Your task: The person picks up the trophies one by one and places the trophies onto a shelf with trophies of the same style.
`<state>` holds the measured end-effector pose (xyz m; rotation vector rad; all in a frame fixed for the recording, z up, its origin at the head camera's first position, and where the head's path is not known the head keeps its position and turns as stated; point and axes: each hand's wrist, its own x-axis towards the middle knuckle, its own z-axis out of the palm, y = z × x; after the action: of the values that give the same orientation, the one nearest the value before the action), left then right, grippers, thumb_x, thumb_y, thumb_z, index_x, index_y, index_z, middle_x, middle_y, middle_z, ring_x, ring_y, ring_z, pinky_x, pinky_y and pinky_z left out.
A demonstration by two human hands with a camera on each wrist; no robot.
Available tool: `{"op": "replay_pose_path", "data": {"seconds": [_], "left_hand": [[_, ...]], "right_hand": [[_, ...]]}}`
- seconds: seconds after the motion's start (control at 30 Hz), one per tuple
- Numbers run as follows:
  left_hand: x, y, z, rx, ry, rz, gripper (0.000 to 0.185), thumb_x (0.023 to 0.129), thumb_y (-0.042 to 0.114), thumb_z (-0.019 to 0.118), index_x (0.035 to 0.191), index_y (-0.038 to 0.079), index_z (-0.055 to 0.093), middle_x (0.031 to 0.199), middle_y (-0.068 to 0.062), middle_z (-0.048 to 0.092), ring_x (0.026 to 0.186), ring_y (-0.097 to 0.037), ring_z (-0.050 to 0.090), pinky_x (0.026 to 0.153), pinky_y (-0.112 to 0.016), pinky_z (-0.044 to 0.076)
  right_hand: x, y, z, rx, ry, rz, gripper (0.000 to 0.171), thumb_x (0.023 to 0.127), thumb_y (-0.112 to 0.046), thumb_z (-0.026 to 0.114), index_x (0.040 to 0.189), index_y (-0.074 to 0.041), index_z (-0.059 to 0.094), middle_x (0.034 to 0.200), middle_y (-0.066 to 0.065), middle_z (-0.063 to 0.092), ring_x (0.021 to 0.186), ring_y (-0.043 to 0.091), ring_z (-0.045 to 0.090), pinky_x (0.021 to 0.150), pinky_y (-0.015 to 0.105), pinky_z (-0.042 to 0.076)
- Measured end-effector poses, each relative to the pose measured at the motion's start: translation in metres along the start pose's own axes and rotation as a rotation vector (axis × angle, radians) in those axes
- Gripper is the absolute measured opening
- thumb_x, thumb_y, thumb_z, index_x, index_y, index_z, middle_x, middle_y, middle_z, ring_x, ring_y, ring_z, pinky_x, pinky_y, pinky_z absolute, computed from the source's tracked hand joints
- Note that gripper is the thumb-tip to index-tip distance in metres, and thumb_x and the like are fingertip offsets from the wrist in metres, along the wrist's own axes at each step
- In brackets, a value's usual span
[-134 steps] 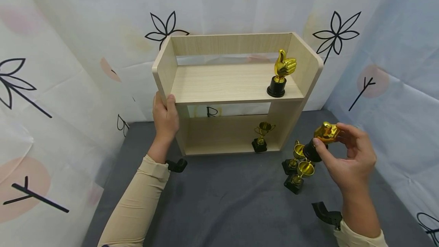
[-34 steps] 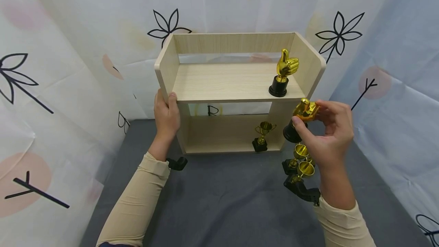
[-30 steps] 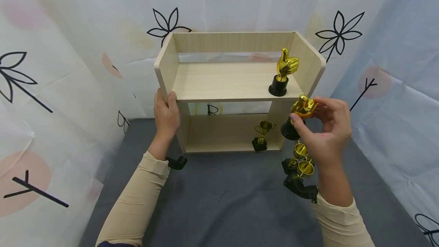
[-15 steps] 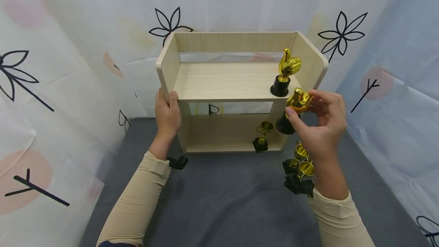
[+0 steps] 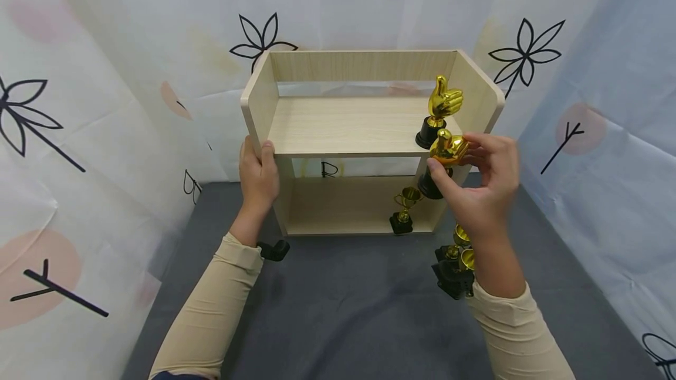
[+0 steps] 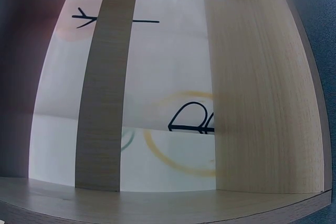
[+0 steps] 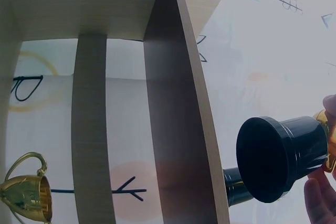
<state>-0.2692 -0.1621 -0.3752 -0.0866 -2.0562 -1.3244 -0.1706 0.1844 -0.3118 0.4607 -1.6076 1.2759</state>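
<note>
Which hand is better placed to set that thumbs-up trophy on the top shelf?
The right hand: it already holds the trophy beside the top shelf. The left hand grips the shelf's side.

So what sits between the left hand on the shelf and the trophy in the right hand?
Head view: between the left hand and the held thumbs-up trophy runs the shelf's bare front edge; below it, a small cup trophy stands in the lower compartment.
</note>
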Motion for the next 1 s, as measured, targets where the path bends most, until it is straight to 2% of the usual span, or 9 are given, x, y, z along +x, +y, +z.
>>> {"op": "replay_pose_path", "data": {"seconds": [0.4,0.7,1.0], "left_hand": [[-0.001,0.0,0.0,0.003,0.007,-0.002,0.051,0.107,0.041,0.041,0.135,0.001,0.057,0.121,-0.024,0.057,0.107,-0.038,0.055,0.095,-0.056,0.043],[0.0,0.001,0.0,-0.001,0.009,0.003,0.049,0.107,0.04,0.042,0.131,0.001,0.058,0.118,-0.023,0.057,0.105,-0.037,0.054,0.094,-0.055,0.042],[0.0,0.0,0.0,-0.008,0.006,0.011,0.05,0.106,0.039,0.042,0.132,0.001,0.059,0.119,-0.024,0.058,0.106,-0.038,0.055,0.095,-0.056,0.043]], "right_hand": [[0.005,0.003,0.01,-0.052,-0.002,0.003,0.056,0.071,0.004,0.092,0.122,0.007,0.069,0.118,-0.015,0.056,0.097,0.014,0.062,0.083,0.021,0.056],[0.008,0.005,0.025,-0.073,0.0,0.006,0.054,0.075,-0.007,0.094,0.122,0.004,0.07,0.118,-0.019,0.056,0.098,0.014,0.062,0.076,0.024,0.053],[0.011,0.008,0.035,-0.055,0.004,0.005,0.054,0.077,-0.009,0.094,0.123,0.006,0.069,0.12,-0.018,0.055,0.099,0.013,0.061,0.077,0.024,0.053]]}}
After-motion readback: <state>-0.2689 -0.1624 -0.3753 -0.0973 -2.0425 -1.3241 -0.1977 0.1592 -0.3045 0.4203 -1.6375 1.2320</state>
